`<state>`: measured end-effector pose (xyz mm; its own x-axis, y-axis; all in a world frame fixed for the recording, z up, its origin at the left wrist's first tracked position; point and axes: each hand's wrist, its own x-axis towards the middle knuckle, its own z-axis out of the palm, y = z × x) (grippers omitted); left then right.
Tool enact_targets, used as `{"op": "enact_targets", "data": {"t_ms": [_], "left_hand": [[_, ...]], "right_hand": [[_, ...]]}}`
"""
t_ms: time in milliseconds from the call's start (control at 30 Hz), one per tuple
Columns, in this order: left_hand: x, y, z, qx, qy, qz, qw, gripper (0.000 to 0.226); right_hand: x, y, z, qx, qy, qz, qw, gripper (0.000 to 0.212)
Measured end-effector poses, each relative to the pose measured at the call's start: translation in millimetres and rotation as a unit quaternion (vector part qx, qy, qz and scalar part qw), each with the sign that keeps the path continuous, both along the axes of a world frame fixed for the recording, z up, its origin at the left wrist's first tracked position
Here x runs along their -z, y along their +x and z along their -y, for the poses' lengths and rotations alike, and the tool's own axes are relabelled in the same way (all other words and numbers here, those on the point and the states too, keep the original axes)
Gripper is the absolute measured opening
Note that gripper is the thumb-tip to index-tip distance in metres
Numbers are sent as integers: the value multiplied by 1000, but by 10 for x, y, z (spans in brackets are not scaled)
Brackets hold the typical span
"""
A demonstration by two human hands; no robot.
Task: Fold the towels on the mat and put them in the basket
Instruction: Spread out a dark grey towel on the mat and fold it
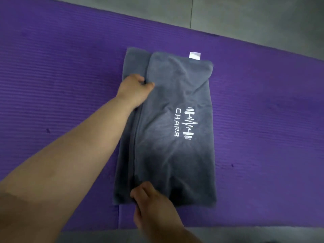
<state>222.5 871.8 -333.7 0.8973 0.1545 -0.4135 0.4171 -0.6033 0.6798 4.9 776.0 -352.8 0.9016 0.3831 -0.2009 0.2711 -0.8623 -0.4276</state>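
Note:
A grey towel [175, 155] lies folded lengthwise on the purple mat [61, 76], with a white "CHARS" logo on its top layer and a white label at its far edge. The top layer's edge runs a little inside the left side of the layer below. My left hand [135, 90] pinches that top edge near the far end. My right hand [150, 204] grips the same edge at the near end. No basket is in view.
Grey tiled floor [254, 16] lies beyond the mat's far edge, and a strip of it shows at the near edge. Bare mat stretches to the left and right of the towel.

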Motion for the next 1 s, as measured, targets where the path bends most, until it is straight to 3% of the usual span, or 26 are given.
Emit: {"op": "enact_targets", "data": {"t_ms": [67,167,233,333,467,567,633,700,800,867,933,1000], "left_hand": [[74,214,27,-13,-24,4,1000,12],[166,476,87,14,-44,47,998,46],[152,563,89,47,-38,116,991,47],[209,629,-67,21,-32,197,980,46],[365,501,-354,-10,-30,153,988,53],[298,263,-394,-78,-77,152,982,57],[241,-73,-434,-100,-72,173,977,48],[254,-591,-478,-114,-50,151,981,39],[217,-1431,-565,-103,-36,63,992,28],[158,-1804,-581,-112,-20,17,993,25],[76,-1998,-499,-120,-19,-17,992,27],[27,-2073,-327,-88,-36,-52,994,42]], "right_hand": [[12,15,-38,3,15,1,1000,22],[63,41,-89,-1,10,12,1000,21],[90,20,-131,15,12,-9,1000,24],[52,50,-186,40,28,-27,998,28],[31,66,-249,5,27,-74,997,21],[52,36,-191,-34,83,-74,993,32],[-3,65,-36,-56,137,-38,988,32],[-13,129,218,-34,135,45,989,27],[14,266,641,59,84,107,989,21],[29,337,872,146,50,95,984,28],[39,352,1011,276,55,55,958,37],[0,339,1042,388,64,22,919,40]]}}
